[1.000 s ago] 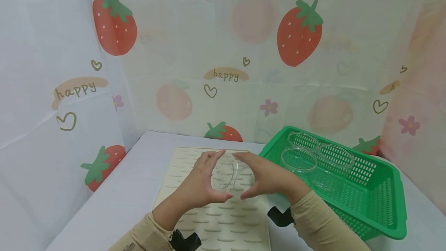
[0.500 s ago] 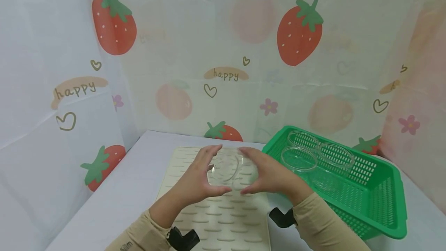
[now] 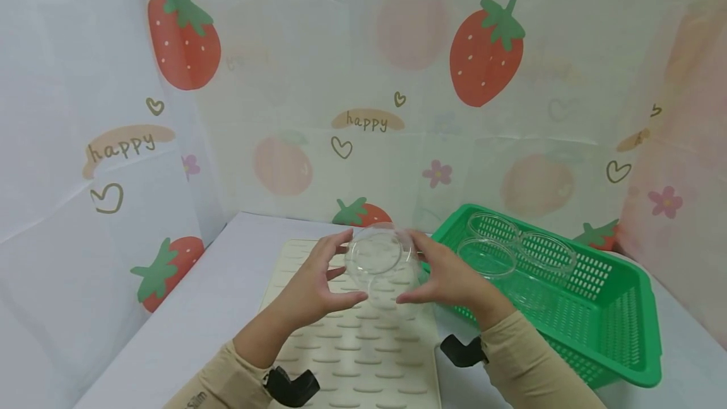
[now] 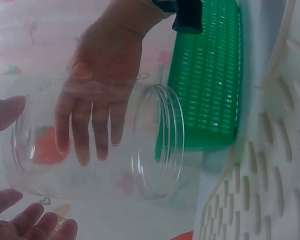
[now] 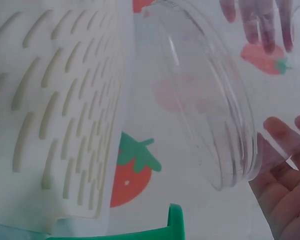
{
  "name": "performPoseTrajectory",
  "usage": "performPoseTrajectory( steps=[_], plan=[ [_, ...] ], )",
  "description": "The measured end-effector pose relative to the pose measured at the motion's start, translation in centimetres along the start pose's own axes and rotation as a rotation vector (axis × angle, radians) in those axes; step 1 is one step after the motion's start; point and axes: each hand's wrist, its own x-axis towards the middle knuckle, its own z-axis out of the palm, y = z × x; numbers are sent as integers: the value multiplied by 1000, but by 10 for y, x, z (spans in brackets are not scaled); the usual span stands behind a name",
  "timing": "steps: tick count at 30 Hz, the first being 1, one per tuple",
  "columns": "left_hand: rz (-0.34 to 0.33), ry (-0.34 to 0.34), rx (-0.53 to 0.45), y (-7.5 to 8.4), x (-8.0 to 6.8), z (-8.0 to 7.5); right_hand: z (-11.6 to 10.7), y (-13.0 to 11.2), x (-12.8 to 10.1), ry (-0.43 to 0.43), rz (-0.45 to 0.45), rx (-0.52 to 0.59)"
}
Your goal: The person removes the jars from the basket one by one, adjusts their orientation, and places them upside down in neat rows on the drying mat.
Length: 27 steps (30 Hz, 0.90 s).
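Both hands hold a clear, wide-mouthed jar (image 3: 377, 254) between them over the cream ridged mat (image 3: 363, 358). My left hand (image 3: 309, 292) is curved round its left side, thumb in front and fingers behind. On the other side my right hand (image 3: 451, 276) mirrors it. The jar's round base faces up in the head view. In the left wrist view its threaded mouth (image 4: 175, 140) points toward the mat, and the right hand's fingers (image 4: 102, 130) show through the clear wall.
A green perforated basket (image 3: 650, 333) stands right of the mat. Three similar clear jars (image 3: 487, 257) are grouped at its far end. A strawberry-print curtain (image 3: 363, 68) hangs behind the white table (image 3: 244, 251).
The jar has risen a little and tipped so that its round base shows more fully. Both hands have moved slightly up and apart with it. The basket and its jars stay put.
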Motion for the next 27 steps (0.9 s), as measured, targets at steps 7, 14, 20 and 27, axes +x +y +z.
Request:
performPoseTrajectory(
  steps=[7, 14, 20, 27],
  plan=[
    [-25, 9, -71, -24, -1, -5, 7, 8, 5, 49, -50, 155],
    [-29, 59, -76, -28, -6, -18, 19, -9, 12, 144, -55, 241],
    [-55, 113, -73, -25, -9, -29, 38, -10, 24, 200, 9, 272],
    [-46, 170, -86, -19, -10, -40, 69, 12, 45, 245, 218, 244]
  ],
)
